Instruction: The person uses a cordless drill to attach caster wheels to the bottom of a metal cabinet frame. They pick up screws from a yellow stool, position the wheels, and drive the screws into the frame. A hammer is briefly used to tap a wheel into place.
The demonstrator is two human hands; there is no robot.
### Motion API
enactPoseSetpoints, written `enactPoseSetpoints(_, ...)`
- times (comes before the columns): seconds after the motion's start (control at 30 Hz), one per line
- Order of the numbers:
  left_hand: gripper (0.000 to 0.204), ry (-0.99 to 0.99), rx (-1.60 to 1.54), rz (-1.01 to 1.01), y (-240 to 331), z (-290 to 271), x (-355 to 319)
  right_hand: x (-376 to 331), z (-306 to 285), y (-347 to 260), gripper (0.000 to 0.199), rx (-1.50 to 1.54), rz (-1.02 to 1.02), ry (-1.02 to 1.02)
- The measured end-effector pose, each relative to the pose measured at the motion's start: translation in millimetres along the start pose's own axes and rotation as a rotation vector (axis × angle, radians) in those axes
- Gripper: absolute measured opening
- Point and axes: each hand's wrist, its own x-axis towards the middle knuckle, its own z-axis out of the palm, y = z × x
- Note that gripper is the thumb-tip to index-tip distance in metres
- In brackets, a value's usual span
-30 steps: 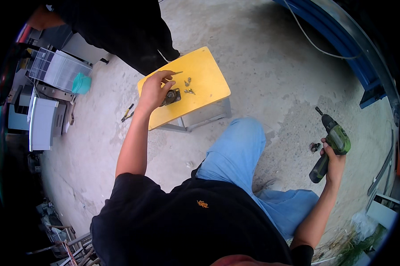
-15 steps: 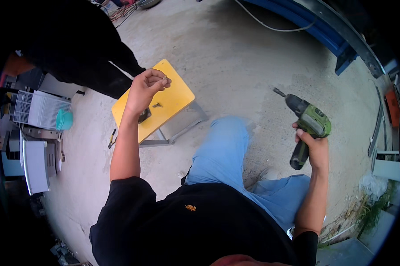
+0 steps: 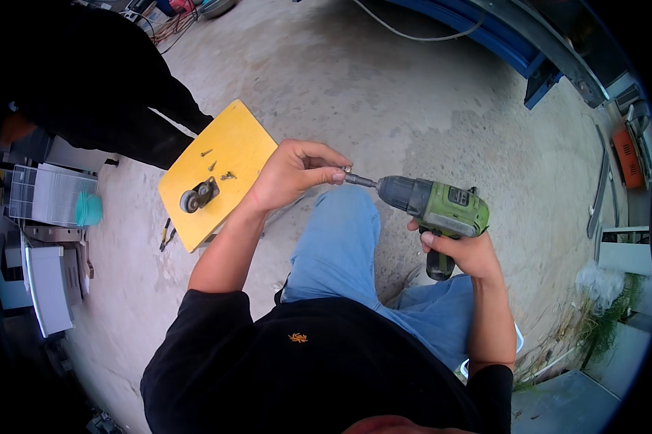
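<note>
At the cylindrical bit (image 3: 360,180), the left hand (image 3: 294,173) pinches a shiny piece (image 3: 348,169); the right hand (image 3: 467,252) grips a drill (image 3: 445,207).

Mid-frame: inspection counted one left hand (image 3: 286,173), one right hand (image 3: 470,251), one drill (image 3: 447,207) | centre-left: one yellow stool (image 3: 250,141) bore one caster (image 3: 198,197), two lone screws (image 3: 211,166), one uncountable screw cluster (image 3: 228,176) | left: one two-handled tool (image 3: 165,235), one teal container (image 3: 88,209)

The left forearm (image 3: 228,246) slants forward and inward, the left hand (image 3: 294,172) pinching with thumb (image 3: 324,176) and fingers (image 3: 320,150) — the right forearm (image 3: 493,318) points forward, the right hand (image 3: 470,251) curled in a grip.
</note>
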Motion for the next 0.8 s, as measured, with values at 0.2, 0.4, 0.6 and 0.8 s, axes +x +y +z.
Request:
enactPoseSetpoints(0.2,0.022,0.011,-0.079,-0.042,-5,0,-2,7,-2,2,0.046,-0.012,0.006,0.019)
enactPoseSetpoints(0.4,0.017,-0.017,-0.021,-0.021,-10,-2,-3,18,-12,5,0.044,0.033,0.052,-0.050)
enactPoseSetpoints(0.6,0.016,0.070,0.029,0.009,-12,3,-7,32,-14,6,0.043,0.099,0.111,-0.102)
enactPoseSetpoints(0.8,0.028,0.124,-0.280,-0.012,-23,2,-14,41,-5,24,0.040,0.083,0.001,-0.092)
